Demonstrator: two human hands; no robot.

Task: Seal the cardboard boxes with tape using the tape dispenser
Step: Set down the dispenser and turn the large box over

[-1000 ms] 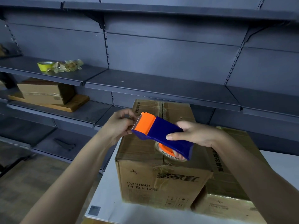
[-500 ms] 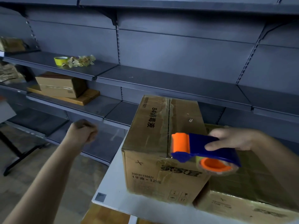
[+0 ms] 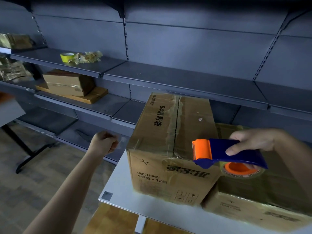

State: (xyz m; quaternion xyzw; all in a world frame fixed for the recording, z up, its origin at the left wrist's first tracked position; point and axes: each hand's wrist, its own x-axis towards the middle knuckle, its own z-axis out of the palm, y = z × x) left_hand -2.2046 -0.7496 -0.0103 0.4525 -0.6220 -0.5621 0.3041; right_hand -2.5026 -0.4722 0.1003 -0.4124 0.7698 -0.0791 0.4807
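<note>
Gripping the blue-and-orange tape dispenser (image 3: 226, 152), thumb on its side, the right hand (image 3: 253, 140) holds it over the near right top edge of the taller cardboard box (image 3: 168, 132). That box stands at the left edge of the white table (image 3: 120, 188), touching a lower cardboard box (image 3: 253, 206) on its right. The left hand (image 3: 103, 143) hangs curled in a fist beyond that edge; whether it pinches anything is blurred.

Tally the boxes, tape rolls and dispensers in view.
Boxes: 3 (tall box, low box, shelf box)
Tape rolls: 2 (yellow roll, dispenser roll)
Dispensers: 1 (dispenser, held in right hand)
Total: 6
Far-left bundles are unclear and not counted.
</note>
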